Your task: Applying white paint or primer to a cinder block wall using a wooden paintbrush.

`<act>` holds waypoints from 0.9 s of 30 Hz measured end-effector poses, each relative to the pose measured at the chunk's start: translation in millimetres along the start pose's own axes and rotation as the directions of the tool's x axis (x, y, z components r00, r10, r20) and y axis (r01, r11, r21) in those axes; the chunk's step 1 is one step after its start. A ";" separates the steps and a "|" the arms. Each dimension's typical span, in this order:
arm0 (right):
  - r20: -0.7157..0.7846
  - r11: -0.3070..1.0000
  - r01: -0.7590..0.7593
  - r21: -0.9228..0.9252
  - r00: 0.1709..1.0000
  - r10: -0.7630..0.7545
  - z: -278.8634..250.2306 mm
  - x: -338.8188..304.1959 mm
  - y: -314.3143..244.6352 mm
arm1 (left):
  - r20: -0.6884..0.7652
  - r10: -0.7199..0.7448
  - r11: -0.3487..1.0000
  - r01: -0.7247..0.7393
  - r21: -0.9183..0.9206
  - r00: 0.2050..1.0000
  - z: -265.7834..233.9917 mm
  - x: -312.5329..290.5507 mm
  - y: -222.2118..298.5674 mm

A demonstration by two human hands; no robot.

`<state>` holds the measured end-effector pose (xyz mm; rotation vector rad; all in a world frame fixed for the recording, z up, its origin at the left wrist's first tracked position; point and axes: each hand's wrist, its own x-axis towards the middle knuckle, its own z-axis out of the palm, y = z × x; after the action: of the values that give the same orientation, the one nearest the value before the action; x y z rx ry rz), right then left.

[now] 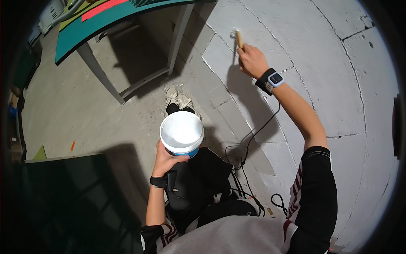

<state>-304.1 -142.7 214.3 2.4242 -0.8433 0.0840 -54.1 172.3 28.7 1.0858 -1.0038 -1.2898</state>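
Note:
My left hand is wrapped round the side of a white plastic bucket with a blue band, held in front of my lap. White paint shows inside it. Out to the right, my right hand grips the wooden handle of a paintbrush. The brush's pale bristles touch the block wall, whose upper part is coated white. Dark cracks and joints run between the blocks. Lower down, a strip of the wall stays bare grey.
A green-topped table with grey metal legs stands at the far left, against the wall. Black cables hang down by my right side. A dark green panel lies at the lower left, beside the concrete floor.

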 end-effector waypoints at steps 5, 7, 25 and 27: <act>0.284 0.992 -0.128 0.002 0.951 0.122 -32.7 -27.4 -25.2 | 0.013 0.009 1.000 -0.009 -0.001 1.000 -3.5 0.0 -5.0; 0.346 0.986 -0.168 0.007 0.925 0.156 -54.3 -22.3 -42.0 | 0.018 -0.012 0.999 0.012 0.031 1.000 -4.6 -1.3 -0.9; 0.143 0.963 -0.166 0.212 0.980 0.137 -44.9 -23.4 -37.2 | 0.023 -0.051 0.985 0.046 0.168 0.998 -4.9 3.2 -1.7; 0.043 0.966 -0.052 0.252 0.998 0.043 -19.8 -16.4 -18.1 | 0.025 -0.031 0.992 0.028 0.126 0.999 0.5 5.0 5.6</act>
<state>-304.2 -111.5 218.1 2.6503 -0.9588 0.1758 -53.2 167.2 34.1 1.1856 -1.1053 -1.2817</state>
